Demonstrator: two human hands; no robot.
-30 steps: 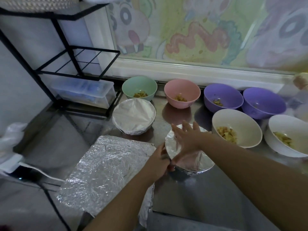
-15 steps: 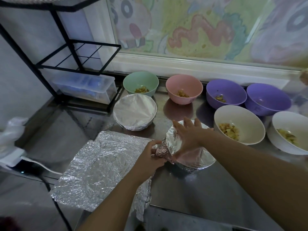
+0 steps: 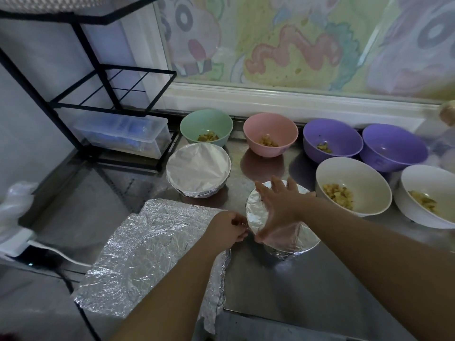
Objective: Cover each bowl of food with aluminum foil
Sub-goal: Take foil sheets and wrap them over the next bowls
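R hand (image 3: 280, 207) lies flat on top of the foil-wrapped bowl (image 3: 293, 242) at lower centre, fingers (image 3: 277, 184) spread & straight, pressing the sheet down. L hand (image 3: 222, 228) sits at that bowl's left rim w/ fingers (image 3: 240, 223) curled, pinching the foil edge vs the side. Main risk, imo: too much palm weight sags or splits the thin sheet into the food, or a hard tug at the pinch rips it at the rim. Far rim is hidden under the R hand, so can't tell if it's crimped there; a loose spot would let the cover lift. The tabletop (image 3: 307, 291) is shiny metal, so a sideways push could skid the bowl. R forearm runs just beside the cream bowl (image 3: 354, 173) at centre right, so a careless swing may knock it or the white bowl (image 3: 433, 183) next to it. L forearm crosses the loose foil sheet (image 3: 147, 249) at lower left, which seems to overhang the tabletop edge, so a drag could crumple it or pull it off. Done bowl (image 3: 198, 171) sits above, near the green bowl (image 3: 206, 124). Pink bowl (image 3: 270, 129) & 2 purple bowls (image 3: 332, 136) along the back are open too, so approx 6 left.
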